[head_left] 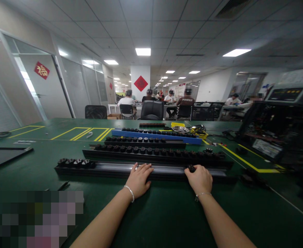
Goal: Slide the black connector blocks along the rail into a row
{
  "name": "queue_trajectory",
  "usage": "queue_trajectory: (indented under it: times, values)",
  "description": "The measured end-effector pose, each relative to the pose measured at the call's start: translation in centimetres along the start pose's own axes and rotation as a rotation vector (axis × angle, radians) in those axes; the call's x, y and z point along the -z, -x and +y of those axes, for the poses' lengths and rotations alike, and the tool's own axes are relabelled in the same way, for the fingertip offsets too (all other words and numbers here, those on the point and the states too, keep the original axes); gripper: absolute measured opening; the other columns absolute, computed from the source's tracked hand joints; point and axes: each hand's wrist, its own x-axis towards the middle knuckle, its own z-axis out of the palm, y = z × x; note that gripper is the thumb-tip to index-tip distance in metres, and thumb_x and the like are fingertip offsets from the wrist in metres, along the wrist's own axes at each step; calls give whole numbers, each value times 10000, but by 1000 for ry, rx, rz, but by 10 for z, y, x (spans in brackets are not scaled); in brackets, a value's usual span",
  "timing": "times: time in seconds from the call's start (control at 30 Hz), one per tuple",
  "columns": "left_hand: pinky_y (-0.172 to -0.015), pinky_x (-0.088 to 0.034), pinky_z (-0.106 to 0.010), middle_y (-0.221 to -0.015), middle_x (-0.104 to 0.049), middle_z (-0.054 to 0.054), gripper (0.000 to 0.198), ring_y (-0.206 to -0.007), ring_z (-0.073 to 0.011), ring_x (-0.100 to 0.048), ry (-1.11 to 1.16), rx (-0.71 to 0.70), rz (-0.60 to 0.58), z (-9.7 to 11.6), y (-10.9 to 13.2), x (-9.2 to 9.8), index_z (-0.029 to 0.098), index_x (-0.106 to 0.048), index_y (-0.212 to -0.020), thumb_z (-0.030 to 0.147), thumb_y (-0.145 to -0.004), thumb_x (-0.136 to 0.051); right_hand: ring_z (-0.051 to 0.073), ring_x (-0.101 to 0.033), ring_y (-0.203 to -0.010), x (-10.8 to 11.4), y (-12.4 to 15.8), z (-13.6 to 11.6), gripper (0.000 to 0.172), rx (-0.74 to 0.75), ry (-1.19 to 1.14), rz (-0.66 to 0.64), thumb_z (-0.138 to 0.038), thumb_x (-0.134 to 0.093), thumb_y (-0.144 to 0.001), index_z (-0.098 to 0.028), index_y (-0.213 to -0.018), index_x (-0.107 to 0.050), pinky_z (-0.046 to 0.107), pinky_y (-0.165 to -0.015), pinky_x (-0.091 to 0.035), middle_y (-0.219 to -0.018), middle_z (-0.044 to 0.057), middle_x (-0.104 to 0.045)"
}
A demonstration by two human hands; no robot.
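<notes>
A long black channel-shaped rail (104, 167) lies across the green table in front of me. Several small black parts (77, 163) sit in a row at its left end, and its middle shows a shiny grey inner surface. My left hand (139, 179) rests on the rail near its middle, fingers stretched over the far edge. Farther right, my right hand (200, 178) is closed around a small dark part (191, 168) at the rail; its exact kind is hard to make out, and my fingers hide most of it.
Behind lie another black rail (89, 152) filled with similar parts, a shorter one (177, 144) and a blue rail (192, 140). A metal dish (180, 129) stands at the back. An opened machine casing (267, 131) is at right, a dark flat panel (3, 156) at left. People sit farther off.
</notes>
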Motion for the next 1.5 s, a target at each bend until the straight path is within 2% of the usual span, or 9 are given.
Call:
queue_trajectory:
  times: [0.47,0.8,1.23,1.5]
  values:
    - [-1100,-120,-532,-1393,-441,-19,538,-1287,-235,-362,8,-4,-2,0,0,0,296,-420,-1291,269,-770,-551,248,-555,-891,5,-4,6,329,-43,18,-21,-409,-468,-728,-143,-852,-615,338,-789,-368,-877,116,-631]
    - [-1093,-136,-539,-1393,-443,-22,540,-1283,-237,-368,7,-6,-1,-1,0,-1,292,-423,-1287,268,-764,-559,249,-566,-863,5,-7,16,331,7,15,-68,-449,-466,-729,-162,-822,-604,335,-763,-376,-833,95,-634]
    - [-1104,-124,-516,-1385,-449,-30,537,-1283,-234,-366,-17,6,-7,1,0,0,290,-427,-1286,283,-768,-566,257,-556,-898,6,-11,26,375,-50,27,-22,-445,-465,-718,-144,-875,-624,340,-795,-378,-892,114,-640]
    - [-1101,-128,-522,-1385,-451,-22,532,-1277,-236,-373,-4,3,-1,1,0,1,294,-431,-1282,276,-766,-563,252,-555,-877,6,-9,25,368,-35,34,-3,-431,-459,-722,-144,-874,-632,337,-775,-380,-887,112,-640]
